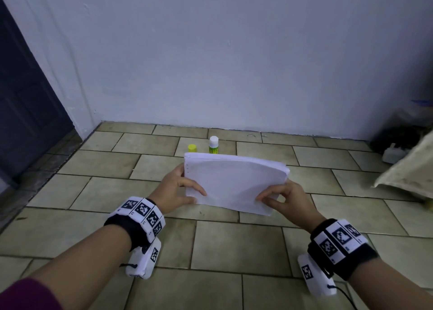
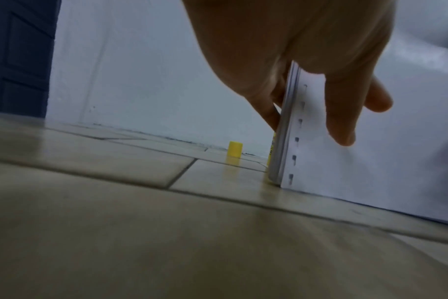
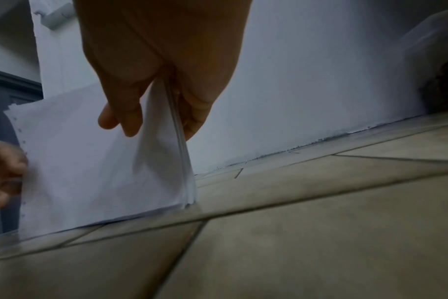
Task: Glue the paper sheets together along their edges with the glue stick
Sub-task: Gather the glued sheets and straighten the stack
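A stack of white punched paper sheets (image 1: 234, 181) stands upright on its long edge on the tiled floor. My left hand (image 1: 180, 188) grips the stack's left end, thumb in front, fingers behind; the left wrist view shows the punched edge (image 2: 292, 141) pinched. My right hand (image 1: 278, 197) grips the right end (image 3: 177, 125) the same way. Behind the stack stands the glue stick (image 1: 213, 145), green with a white top, and its yellow cap (image 1: 192, 148) beside it, seen also as the yellow cap (image 2: 235, 149) in the left wrist view.
A white wall (image 1: 234, 63) runs close behind the glue stick. A dark door (image 1: 25, 94) is at the left. A beige cloth (image 1: 407, 169) and dark clutter (image 1: 396, 138) lie at the right. Beige floor tiles (image 1: 234, 246) spread out in front.
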`<control>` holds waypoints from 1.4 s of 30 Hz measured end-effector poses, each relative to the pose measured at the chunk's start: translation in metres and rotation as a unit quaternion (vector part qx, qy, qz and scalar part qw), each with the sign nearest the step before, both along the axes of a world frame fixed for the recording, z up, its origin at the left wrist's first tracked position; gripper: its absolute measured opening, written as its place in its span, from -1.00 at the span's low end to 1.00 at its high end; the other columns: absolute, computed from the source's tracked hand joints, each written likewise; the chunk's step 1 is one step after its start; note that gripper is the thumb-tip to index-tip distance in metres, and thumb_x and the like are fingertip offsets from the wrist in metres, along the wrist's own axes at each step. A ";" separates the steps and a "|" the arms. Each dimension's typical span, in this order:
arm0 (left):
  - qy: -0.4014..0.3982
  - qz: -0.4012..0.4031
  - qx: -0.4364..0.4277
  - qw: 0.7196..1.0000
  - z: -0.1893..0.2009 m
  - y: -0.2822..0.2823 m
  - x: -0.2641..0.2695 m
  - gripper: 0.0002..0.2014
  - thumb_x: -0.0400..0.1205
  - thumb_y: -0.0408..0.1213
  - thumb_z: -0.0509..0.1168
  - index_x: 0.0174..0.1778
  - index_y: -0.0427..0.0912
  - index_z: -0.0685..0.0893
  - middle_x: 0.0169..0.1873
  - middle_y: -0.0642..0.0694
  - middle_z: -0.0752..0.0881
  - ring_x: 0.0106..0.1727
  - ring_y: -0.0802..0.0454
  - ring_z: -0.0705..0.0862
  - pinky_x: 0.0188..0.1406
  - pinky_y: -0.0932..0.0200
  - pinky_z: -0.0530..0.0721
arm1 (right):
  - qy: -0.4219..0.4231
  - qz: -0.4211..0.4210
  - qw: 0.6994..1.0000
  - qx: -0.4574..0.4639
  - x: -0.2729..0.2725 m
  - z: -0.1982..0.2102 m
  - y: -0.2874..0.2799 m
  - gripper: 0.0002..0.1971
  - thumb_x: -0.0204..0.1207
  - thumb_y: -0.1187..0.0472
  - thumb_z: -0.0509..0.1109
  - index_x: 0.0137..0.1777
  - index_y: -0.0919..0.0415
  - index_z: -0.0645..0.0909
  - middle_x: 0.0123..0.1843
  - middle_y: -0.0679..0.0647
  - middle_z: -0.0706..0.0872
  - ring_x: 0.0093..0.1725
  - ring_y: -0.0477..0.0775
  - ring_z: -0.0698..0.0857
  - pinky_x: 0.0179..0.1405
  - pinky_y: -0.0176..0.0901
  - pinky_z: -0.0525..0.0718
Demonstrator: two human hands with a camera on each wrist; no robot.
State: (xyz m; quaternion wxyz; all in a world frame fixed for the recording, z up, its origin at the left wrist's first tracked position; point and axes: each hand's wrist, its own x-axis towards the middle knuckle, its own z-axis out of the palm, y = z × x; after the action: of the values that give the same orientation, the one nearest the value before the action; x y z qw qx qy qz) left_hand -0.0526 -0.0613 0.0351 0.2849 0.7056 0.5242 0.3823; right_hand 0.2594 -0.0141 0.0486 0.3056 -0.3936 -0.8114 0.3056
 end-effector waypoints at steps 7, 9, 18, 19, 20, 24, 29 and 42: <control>0.018 -0.038 -0.057 0.997 -0.003 0.000 0.002 -0.48 0.38 -0.49 0.57 -0.27 0.42 0.79 0.06 0.24 0.74 0.22 0.33 0.59 0.23 0.49 0.48 | -0.009 0.008 0.999 -0.052 -0.001 -0.002 -0.004 -0.68 0.35 0.47 0.54 -0.33 -0.05 0.80 -0.24 -0.38 0.74 -0.07 -0.31 0.67 -0.06 -0.59 0.50; 0.035 -0.047 -0.077 0.995 -0.002 0.000 0.002 -0.46 0.40 -0.50 0.55 -0.31 0.44 0.78 -0.10 0.30 0.78 0.11 0.34 0.67 0.22 0.45 0.52 | -0.017 0.011 0.998 -0.064 -0.002 -0.002 -0.005 -0.67 0.35 0.46 0.54 -0.33 -0.07 0.80 -0.25 -0.37 0.74 -0.06 -0.28 0.67 -0.04 -0.55 0.52; 0.042 -0.023 -0.128 0.991 0.001 0.002 0.006 -0.49 0.48 -0.52 0.44 -0.42 0.34 0.75 -0.19 0.24 0.77 0.00 0.28 0.69 0.08 0.33 0.61 | -0.091 -0.015 0.993 -0.070 -0.006 0.006 0.002 -0.67 0.41 0.35 0.53 -0.01 -0.15 0.76 0.11 -0.14 0.73 0.11 -0.14 0.63 0.15 -0.39 0.54; 0.042 -0.025 -0.139 0.989 0.002 0.004 0.007 -0.49 0.48 -0.54 0.41 -0.40 0.33 0.74 -0.19 0.25 0.76 -0.02 0.32 0.67 0.02 0.35 0.59 | -0.113 -0.013 0.991 -0.068 -0.007 0.010 0.003 -0.69 0.43 0.36 0.50 0.02 -0.10 0.76 0.10 -0.15 0.71 0.12 -0.13 0.62 0.16 -0.35 0.55; 0.040 -0.032 -0.155 0.987 0.004 0.005 0.008 -0.52 0.46 -0.53 0.40 -0.35 0.32 0.72 -0.16 0.26 0.73 -0.02 0.36 0.64 -0.04 0.40 0.56 | -0.130 -0.011 0.989 -0.076 -0.009 0.013 0.004 -0.69 0.45 0.38 0.47 0.02 -0.08 0.75 0.10 -0.17 0.70 0.11 -0.14 0.61 0.13 -0.35 0.55; 0.014 -0.061 -0.252 0.966 0.009 0.006 0.015 -0.59 0.35 -0.42 0.46 -0.01 0.13 0.62 0.19 -0.03 0.57 0.20 0.04 0.57 0.12 0.23 0.63 | -0.109 -0.034 0.972 -0.207 -0.013 0.018 0.001 -0.69 0.44 0.45 0.39 -0.04 -0.02 0.74 0.10 -0.13 0.66 0.03 -0.14 0.62 -0.06 -0.41 0.57; 0.100 -0.017 -0.312 0.945 -0.004 0.005 0.020 -0.43 0.37 -0.43 0.57 0.14 0.20 0.54 0.35 -0.13 0.40 0.39 -0.14 0.45 0.35 -0.01 0.55 | -0.159 -0.070 0.957 -0.233 -0.016 0.006 -0.005 -0.71 0.43 0.42 0.38 0.04 0.07 0.75 0.01 -0.15 0.59 -0.12 -0.25 0.54 -0.28 -0.51 0.44; 0.402 0.001 -0.224 0.888 0.015 -0.003 0.046 -0.37 0.49 -0.11 0.49 0.48 0.10 0.42 0.65 -0.01 -0.05 0.67 -0.06 -0.11 0.52 -0.04 0.34 | -0.285 -0.105 0.937 -0.172 -0.025 -0.006 -0.014 -0.73 0.46 0.23 0.41 0.06 -0.14 0.56 0.23 0.06 0.36 -0.03 -0.06 0.52 -0.15 -0.52 0.46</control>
State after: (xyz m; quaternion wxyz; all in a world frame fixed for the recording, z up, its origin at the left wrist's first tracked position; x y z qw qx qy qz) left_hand -0.0068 -0.0648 0.0498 0.1996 0.7161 0.6661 -0.0616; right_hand 0.2343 -0.0280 0.0422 0.0193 -0.5934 -0.7536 0.2820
